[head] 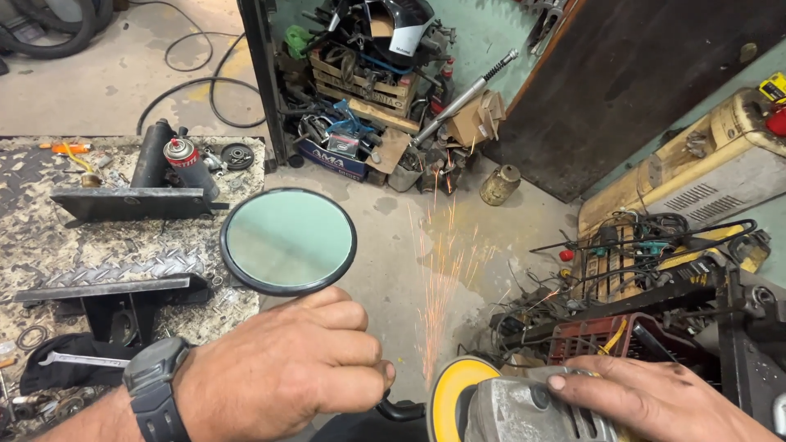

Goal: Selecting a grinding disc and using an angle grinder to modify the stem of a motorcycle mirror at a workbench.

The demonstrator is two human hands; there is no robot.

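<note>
Mirror (288, 241) at 12 o'clock above L hand (282, 368), which grips its stem; face up. R hand (655, 401) grasps grinder (508, 405), at 3 o'clock of L; sparks (438, 270) fly toward 12.

A spray can (187, 161) is standing on the checker-plate bench (123, 254) at left, a wrench (82, 359) lying lower left. Crates of parts (360, 90) are piling up top centre; a cable (201, 82) is coiling upper left.

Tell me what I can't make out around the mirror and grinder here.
- Mirror stem: hidden inside the left hand, head view.
- Contact point with the grinder disc: covered by that hand and the bottom edge.
- Grinder body: cut off below, partly under the right hand.
</note>
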